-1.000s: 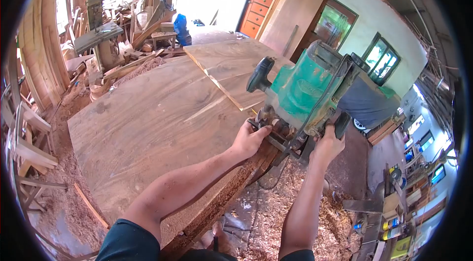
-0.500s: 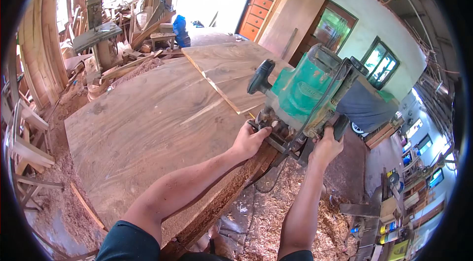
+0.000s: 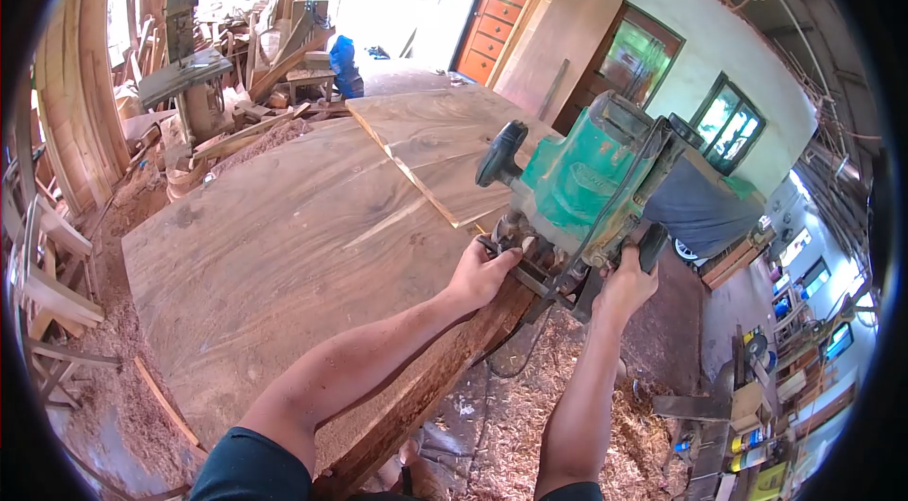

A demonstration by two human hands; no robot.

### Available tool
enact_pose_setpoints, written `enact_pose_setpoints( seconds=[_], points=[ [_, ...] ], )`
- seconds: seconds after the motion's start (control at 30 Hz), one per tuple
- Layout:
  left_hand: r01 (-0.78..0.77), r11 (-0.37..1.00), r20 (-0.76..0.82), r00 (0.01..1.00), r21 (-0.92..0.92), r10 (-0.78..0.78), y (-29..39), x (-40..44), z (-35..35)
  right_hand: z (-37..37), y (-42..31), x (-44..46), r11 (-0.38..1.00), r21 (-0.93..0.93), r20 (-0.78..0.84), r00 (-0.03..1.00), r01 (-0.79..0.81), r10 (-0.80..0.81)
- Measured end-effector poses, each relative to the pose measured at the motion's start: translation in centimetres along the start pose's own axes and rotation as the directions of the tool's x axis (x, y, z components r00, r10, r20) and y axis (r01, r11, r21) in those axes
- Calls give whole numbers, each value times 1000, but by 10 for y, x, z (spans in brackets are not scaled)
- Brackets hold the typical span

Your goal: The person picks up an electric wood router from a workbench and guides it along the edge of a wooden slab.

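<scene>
A green plunge router (image 3: 582,184), scuffed and dusty, sits tilted at the right edge of a broad wooden slab (image 3: 274,246). My left hand (image 3: 482,275) is closed on the router's metal base, thumb on top, close to the slab's edge. My right hand (image 3: 625,289) wraps round the router's black right-hand knob. The other black knob (image 3: 501,153) sticks out to the left with no hand on it. A dark cord (image 3: 515,370) hangs below the machine. The bit is hidden under the base.
A second board (image 3: 445,137) with a pale edge strip adjoins the slab's far side. Shavings (image 3: 558,406) cover the floor below. Scrap timber and a blue bag (image 3: 345,66) stand at the back left. Chair frames (image 3: 61,264) are at the left, a cluttered bench (image 3: 757,406) at the right.
The view has shifted very slightly. Both hands keep the same hold on the router, which stays at the slab's edge.
</scene>
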State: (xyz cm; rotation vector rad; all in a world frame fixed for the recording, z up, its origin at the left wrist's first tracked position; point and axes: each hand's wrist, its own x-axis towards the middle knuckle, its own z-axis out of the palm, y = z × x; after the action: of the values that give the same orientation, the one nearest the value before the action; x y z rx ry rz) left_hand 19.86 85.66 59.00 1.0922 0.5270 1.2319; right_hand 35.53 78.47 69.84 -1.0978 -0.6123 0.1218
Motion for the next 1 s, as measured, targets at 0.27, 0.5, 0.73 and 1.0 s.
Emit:
enact_pose_setpoints(
  seconds=[0.27, 0.5, 0.73, 1.0],
  points=[
    [24, 1000, -15, 1000, -13, -24, -7, 13, 6, 1, 12, 16, 999, -34, -14, 1000, 7, -8],
    [-16, 1000, -41, 999, 1, 16, -14, 24, 9, 8, 17, 25, 1000, -9, -12, 1000, 18, -18],
    [0, 1000, -20, 1000, -24, 0, -14, 28, 13, 7, 23, 33, 1000, -6, -16, 999, 29, -29],
    [-24, 1000, 46, 999, -12, 24, -18, 38, 11, 8, 26, 40, 1000, -10, -12, 1000, 25, -25]
  ],
)
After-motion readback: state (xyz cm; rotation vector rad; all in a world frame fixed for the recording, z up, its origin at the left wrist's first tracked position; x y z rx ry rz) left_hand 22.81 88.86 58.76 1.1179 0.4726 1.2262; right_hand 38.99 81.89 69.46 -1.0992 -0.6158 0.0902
